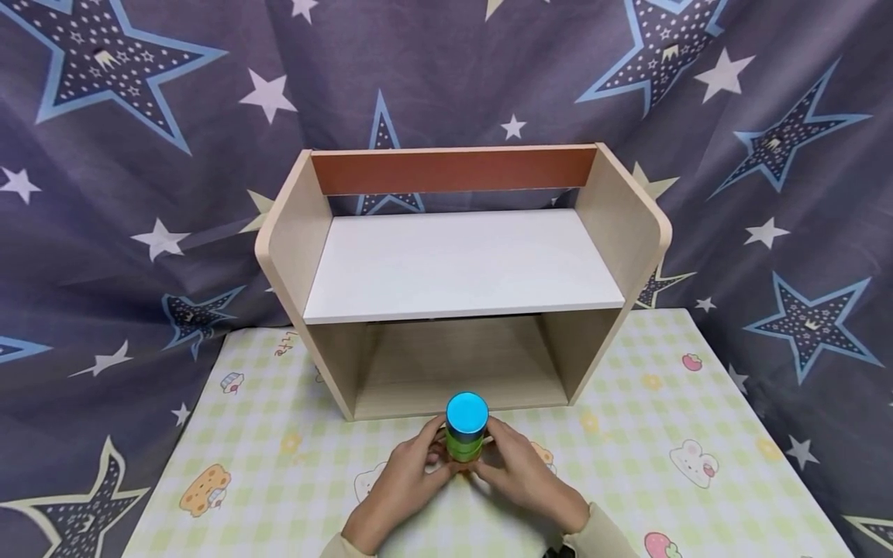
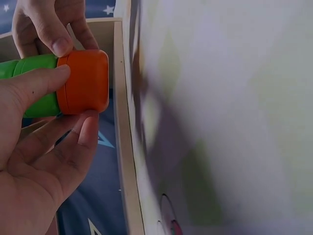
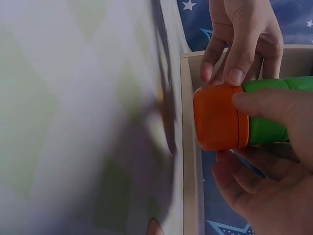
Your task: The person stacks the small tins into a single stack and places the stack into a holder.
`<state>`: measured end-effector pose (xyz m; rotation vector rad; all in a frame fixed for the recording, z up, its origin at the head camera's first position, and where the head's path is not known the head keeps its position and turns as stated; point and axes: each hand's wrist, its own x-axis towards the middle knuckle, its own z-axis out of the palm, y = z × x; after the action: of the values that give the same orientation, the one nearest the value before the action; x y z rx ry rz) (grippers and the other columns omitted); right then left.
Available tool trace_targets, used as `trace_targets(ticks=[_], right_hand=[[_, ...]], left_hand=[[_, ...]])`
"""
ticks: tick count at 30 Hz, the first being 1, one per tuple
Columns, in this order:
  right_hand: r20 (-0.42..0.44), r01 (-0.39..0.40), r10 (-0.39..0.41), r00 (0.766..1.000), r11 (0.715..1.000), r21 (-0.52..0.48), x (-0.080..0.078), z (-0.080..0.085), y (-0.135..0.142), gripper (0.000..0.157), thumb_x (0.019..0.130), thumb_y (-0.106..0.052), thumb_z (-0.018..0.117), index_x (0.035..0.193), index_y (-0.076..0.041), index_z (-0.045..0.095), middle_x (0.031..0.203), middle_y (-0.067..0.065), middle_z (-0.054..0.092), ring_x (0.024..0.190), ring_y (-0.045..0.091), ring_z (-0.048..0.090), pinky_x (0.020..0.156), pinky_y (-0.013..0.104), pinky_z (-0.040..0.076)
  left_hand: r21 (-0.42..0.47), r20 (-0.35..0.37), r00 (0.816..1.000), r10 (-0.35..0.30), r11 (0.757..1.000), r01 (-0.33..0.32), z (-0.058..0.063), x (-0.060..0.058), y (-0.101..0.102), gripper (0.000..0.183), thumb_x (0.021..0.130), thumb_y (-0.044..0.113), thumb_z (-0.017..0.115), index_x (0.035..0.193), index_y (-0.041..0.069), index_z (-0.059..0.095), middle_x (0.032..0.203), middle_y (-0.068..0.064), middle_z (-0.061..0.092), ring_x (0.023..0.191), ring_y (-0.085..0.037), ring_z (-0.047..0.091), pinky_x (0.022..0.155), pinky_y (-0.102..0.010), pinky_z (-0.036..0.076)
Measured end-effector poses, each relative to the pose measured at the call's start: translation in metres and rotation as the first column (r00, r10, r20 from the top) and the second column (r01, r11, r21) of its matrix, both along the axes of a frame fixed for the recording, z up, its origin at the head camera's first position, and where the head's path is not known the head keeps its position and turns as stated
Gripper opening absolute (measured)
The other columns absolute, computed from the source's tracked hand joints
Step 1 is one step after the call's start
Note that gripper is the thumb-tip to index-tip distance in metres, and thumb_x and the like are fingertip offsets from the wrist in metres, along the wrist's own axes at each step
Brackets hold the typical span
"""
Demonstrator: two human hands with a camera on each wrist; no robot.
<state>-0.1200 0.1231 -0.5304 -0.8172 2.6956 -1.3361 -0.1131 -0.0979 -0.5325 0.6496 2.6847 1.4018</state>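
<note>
A small upright cylinder (image 1: 467,415) has a bright blue top, a green middle and an orange bottom section (image 2: 83,81). It is held in front of the shelf unit, between both hands. My left hand (image 1: 405,479) grips it from the left, thumb on the near side and fingers around the far side. From the right, my right hand (image 1: 525,471) grips it in the same manner. Both thumbs lie near the seam where green meets orange (image 3: 220,117). In the wrist views a gap shows between the orange end and the tablecloth.
A wooden shelf unit (image 1: 460,263) with a white middle board stands at the back of the table. Its lower compartment (image 1: 460,360) faces me. A checked tablecloth (image 1: 265,496) with cartoon prints covers the table. A dark star-patterned curtain (image 1: 209,178) hangs behind and at both sides.
</note>
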Motion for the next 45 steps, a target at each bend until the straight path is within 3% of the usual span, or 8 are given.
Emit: trace_targets(ticks=[12, 21, 33, 45], right_hand=[[-0.021, -0.008, 0.007, 1.0, 0.999, -0.043, -0.005, 0.011, 0.006, 0.057, 0.087, -0.011, 0.08, 0.136, -0.013, 0.051, 0.126, 0.003, 0.061, 0.11, 0.019, 0.061, 0.088, 0.04, 0.056], [-0.113, -0.006, 0.001, 0.994, 0.999, -0.045, -0.007, 0.018, 0.013, 0.056, 0.084, -0.009, 0.083, 0.133, -0.009, 0.054, 0.121, 0.004, 0.064, 0.105, 0.02, 0.063, 0.083, 0.041, 0.057], [-0.14, -0.009, 0.004, 0.99, 0.999, -0.034, -0.009, 0.033, 0.018, 0.063, 0.084, -0.011, 0.083, 0.138, -0.009, 0.051, 0.128, 0.007, 0.062, 0.113, 0.024, 0.062, 0.082, 0.044, 0.057], [-0.119, -0.019, 0.016, 0.993, 1.0, -0.021, -0.011, 0.045, 0.018, 0.066, 0.086, -0.015, 0.082, 0.143, -0.013, 0.049, 0.134, 0.005, 0.059, 0.117, 0.021, 0.059, 0.084, 0.044, 0.056]], left_hand=[[0.017, -0.064, 0.996, -0.055, 0.998, 0.056, 0.009, -0.008, 0.005, 0.073, 0.089, 0.022, 0.079, 0.151, 0.019, 0.04, 0.126, -0.006, 0.065, 0.095, -0.015, 0.069, 0.079, -0.032, 0.058], [0.0, -0.137, 0.987, -0.085, 0.996, 0.086, 0.017, -0.012, 0.008, 0.072, 0.09, 0.023, 0.078, 0.151, 0.018, 0.039, 0.129, -0.008, 0.064, 0.099, -0.015, 0.068, 0.08, -0.03, 0.057], [0.016, -0.107, 0.988, -0.108, 0.994, 0.111, 0.029, -0.015, 0.009, 0.075, 0.092, 0.027, 0.076, 0.155, 0.017, 0.035, 0.128, -0.01, 0.064, 0.095, -0.023, 0.071, 0.08, -0.036, 0.058], [0.016, -0.148, 0.983, -0.109, 0.994, 0.112, 0.039, -0.018, 0.007, 0.075, 0.091, 0.023, 0.077, 0.153, 0.013, 0.037, 0.13, -0.01, 0.064, 0.096, -0.021, 0.07, 0.08, -0.037, 0.058]])
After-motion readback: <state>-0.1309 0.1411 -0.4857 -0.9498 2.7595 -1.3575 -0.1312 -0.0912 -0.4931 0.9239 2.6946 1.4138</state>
